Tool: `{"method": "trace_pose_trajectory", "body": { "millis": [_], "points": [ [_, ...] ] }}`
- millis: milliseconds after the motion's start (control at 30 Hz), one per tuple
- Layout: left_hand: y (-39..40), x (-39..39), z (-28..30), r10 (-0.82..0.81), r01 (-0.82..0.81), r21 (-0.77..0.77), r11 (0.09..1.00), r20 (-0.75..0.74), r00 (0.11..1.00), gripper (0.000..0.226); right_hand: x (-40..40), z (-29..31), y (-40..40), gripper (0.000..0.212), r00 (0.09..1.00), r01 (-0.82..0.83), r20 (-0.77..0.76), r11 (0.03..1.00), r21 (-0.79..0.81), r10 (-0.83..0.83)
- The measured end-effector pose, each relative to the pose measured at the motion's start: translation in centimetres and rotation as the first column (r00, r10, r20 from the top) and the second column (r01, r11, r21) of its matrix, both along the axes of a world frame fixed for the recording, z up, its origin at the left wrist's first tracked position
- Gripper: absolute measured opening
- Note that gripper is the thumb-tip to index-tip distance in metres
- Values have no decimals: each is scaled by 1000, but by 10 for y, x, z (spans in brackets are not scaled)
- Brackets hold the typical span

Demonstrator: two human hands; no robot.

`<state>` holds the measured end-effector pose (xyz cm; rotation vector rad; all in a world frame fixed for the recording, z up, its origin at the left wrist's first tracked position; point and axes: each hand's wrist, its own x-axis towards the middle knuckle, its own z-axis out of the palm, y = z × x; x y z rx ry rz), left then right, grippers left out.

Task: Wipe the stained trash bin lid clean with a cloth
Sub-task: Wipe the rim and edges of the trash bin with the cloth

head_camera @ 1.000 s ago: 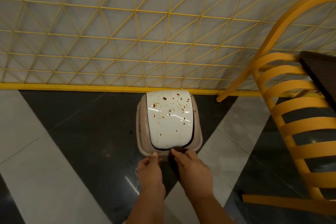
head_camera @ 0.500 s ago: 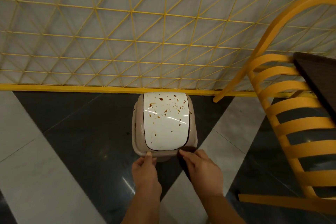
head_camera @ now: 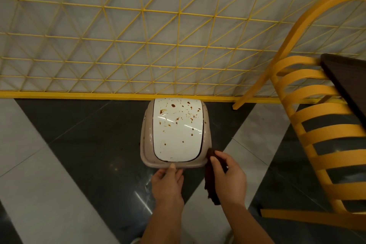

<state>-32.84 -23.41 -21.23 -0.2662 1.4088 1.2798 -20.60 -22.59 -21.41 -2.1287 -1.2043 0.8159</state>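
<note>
Nearest to us, at 6 o'clock, we see our two bare forearms reaching forward over the glossy floor point(head_camera: 85, 144) of black and grey tiles. Our left hand point(head_camera: 168, 185) holds the near rim of the beige trash bin point(head_camera: 146, 144), with the thumb lying on top of the rim and the fingers curled under it. Our right hand point(head_camera: 227, 176), at 5 o'clock, pinches a dark brown cloth point(head_camera: 210, 182), which hangs down under the palm and touches the near right corner of the bin. Compared with half a second ago, the right hand has moved from the front edge to this right corner and more of the cloth is now visible, while the left hand has slid along the rim toward the middle. The two hands are apart. The white lid point(head_camera: 177, 130) stands in the centre, closed on the bin, with brown spots mostly on its far half. At 3 o'clock there is a yellow slatted chair point(head_camera: 324, 134) beside a dark table edge point(head_camera: 344, 81). Farthest, at 12 o'clock, a yellow wire grid point(head_camera: 142, 45) stands before a pale wall. We cannot read any brand or writing on the bin.
</note>
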Motion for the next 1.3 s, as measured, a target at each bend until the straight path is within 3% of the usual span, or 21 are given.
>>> {"method": "trace_pose_trajectory", "body": {
  "millis": [133,233,333,533,767,967,1067,1200,1300],
  "points": [
    [3,5,-3,-10,12,33,999,-73,997,36,-19,-2,-14,29,1000,-17,2,999,-41,17],
    [4,7,-3,9,-5,34,999,-105,994,39,-18,3,-16,26,985,-139,93,990,-30,142],
    [4,11,-3,27,-23,33,999,-119,993,41,-12,2,-13,21,976,-156,150,988,-16,157],
    [4,10,-3,45,-44,5,999,-154,987,37,-19,-3,-22,20,965,-223,150,975,23,217],
    [5,13,-8,25,-25,2,1000,-170,985,38,-19,25,16,24,985,-141,136,956,258,108],
    [4,13,-12,15,-17,-9,1000,-205,979,39,-23,7,-15,19,992,-126,39,984,129,122],
    [4,13,-12,9,-13,-16,1000,-214,977,38,-23,14,-6,20,990,-139,62,975,173,130],
    [4,15,-13,26,-27,-2,1000,-217,976,36,-22,37,41,22,1000,-21,-15,980,196,24],
    [5,16,-15,17,-23,-23,999,-231,973,36,-22,29,33,21,999,-29,-40,984,173,36]
  ]
}}
